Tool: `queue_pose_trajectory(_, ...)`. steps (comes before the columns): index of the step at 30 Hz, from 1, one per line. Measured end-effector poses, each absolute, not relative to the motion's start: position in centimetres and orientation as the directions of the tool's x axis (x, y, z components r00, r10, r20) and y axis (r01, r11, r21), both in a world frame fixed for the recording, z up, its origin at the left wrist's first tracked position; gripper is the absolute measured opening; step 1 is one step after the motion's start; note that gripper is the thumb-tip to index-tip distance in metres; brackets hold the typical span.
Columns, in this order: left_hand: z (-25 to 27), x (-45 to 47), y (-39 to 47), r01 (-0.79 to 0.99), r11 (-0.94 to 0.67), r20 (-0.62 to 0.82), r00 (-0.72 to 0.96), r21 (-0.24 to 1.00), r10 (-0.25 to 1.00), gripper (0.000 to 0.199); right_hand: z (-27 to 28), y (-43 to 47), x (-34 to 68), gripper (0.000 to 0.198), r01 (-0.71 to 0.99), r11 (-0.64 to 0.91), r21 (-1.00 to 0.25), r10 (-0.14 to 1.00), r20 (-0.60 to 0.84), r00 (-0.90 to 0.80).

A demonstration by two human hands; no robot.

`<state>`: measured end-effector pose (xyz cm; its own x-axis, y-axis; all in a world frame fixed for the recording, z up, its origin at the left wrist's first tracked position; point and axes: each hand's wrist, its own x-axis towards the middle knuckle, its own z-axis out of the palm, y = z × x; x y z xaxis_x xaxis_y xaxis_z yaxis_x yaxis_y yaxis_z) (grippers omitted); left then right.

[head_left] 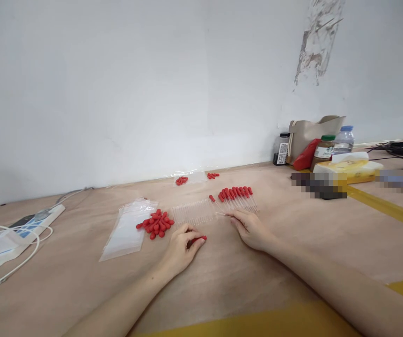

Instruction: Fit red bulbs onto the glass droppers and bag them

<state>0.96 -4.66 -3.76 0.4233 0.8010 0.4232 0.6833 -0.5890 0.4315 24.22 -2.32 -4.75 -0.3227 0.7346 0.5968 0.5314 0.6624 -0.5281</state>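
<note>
My left hand [182,245] is closed on a red rubber dropper bulb [204,238], whose end shows past the fingertips. In my right hand [250,228] a thin clear glass tube [221,214] is pinched, pointing left. Between and beyond the hands lies a row of bare glass tubes [192,211]. To their right are several droppers with red bulbs fitted [236,193], side by side. One more dropper [212,198] lies slightly apart from them. A heap of loose red bulbs [157,223] sits left of my left hand.
Clear plastic bags [126,234] lie left of the heap. Small bags with red bulbs [181,180] are by the wall. A power strip [22,238] with white cables is at left. Bottles [343,139], a beige bag [301,135] and a tissue pack [348,171] stand at right.
</note>
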Motion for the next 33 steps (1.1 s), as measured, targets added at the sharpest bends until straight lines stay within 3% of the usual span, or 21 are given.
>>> queue_pose_trajectory(7, -3.4, 1.3, -5.5, 0.581, -0.568, 0.447, 0.354, 0.583, 0.821, 0.013, -3.9, -4.2, 22.9, 0.023, 0.44, 0.745, -0.501, 0.666, 0.59, -0.456)
queue_pose_trajectory(17, -3.6, 1.7, -5.7, 0.494, -0.564, 0.436, 0.358, 0.662, 0.825, 0.015, -4.2, -4.5, 22.5, 0.022, 0.46, 0.754, -0.468, 0.655, 0.584, -0.479)
queue_pose_trajectory(26, -3.6, 1.5, -5.7, 0.508, -0.657, 0.518, 0.406, 0.557, 0.753, 0.016, -4.4, -3.9, 22.7, 0.023, 0.489, 0.749, -0.447, 0.662, 0.525, -0.535)
queue_pose_trajectory(33, -3.6, 1.4, -5.7, 0.518, -0.732, 0.5, 0.536, 0.442, 0.681, 0.015, -4.1, -3.9, 22.9, 0.022, 0.554, 0.775, -0.303, 0.622, 0.524, -0.583)
